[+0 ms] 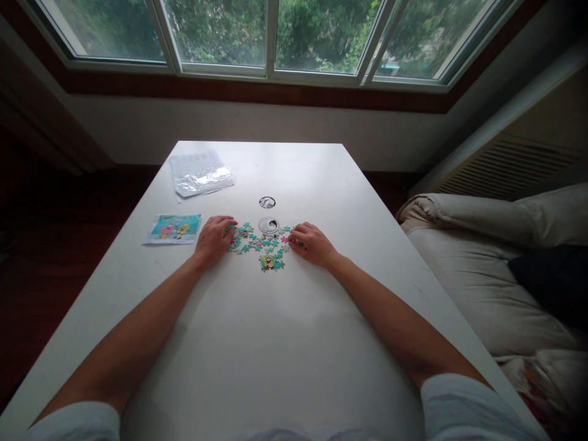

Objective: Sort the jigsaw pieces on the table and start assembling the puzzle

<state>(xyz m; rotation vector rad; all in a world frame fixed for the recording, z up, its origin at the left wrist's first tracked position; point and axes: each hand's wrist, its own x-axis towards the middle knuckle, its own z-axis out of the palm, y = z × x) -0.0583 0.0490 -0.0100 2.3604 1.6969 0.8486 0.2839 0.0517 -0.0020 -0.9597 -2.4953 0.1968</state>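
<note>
A loose pile of small jigsaw puzzle pieces (250, 245), mostly teal with some yellow and pink, lies on the white table (271, 343). Closest to me, a few pieces form a joined puzzle section (271, 262) with a yellow cartoon face. My left hand (215, 239) rests at the pile's left edge, its fingers curved and slightly apart over the outer pieces. At the right edge, my right hand (313, 245) has its fingers bent and close together, touching the pieces. Whether a piece sits between those fingertips is hidden.
Left of the pile lies a cartoon picture packet (176, 228). Behind it rests a clear plastic bag with paper (202, 173). Two round inserts, one metallic (267, 202) and one ringed (269, 225), are set in the tabletop. A beige sofa (478, 275) stands at the right.
</note>
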